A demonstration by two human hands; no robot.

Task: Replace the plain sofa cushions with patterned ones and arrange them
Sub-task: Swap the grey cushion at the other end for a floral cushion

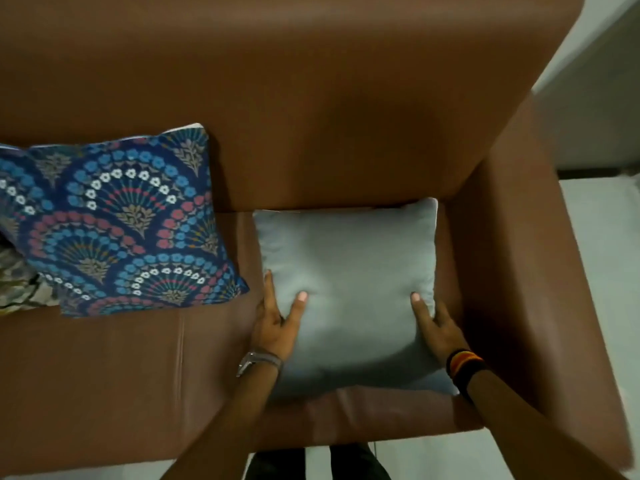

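Cushion, plain grey: flat on sofa seat beside armrest; left hand and right hand clasp opposite edges, likely for removal. Patterned cushion leans against backrest.

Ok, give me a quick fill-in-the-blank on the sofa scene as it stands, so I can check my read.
1. Both hands grip the plain ____ cushion by its sides.
2. The patterned cushion leans against the sofa's ____.
3. The left hand has a ____ on its wrist.
4. The sofa is ____ in colour.

Missing words: grey; backrest; watch; brown
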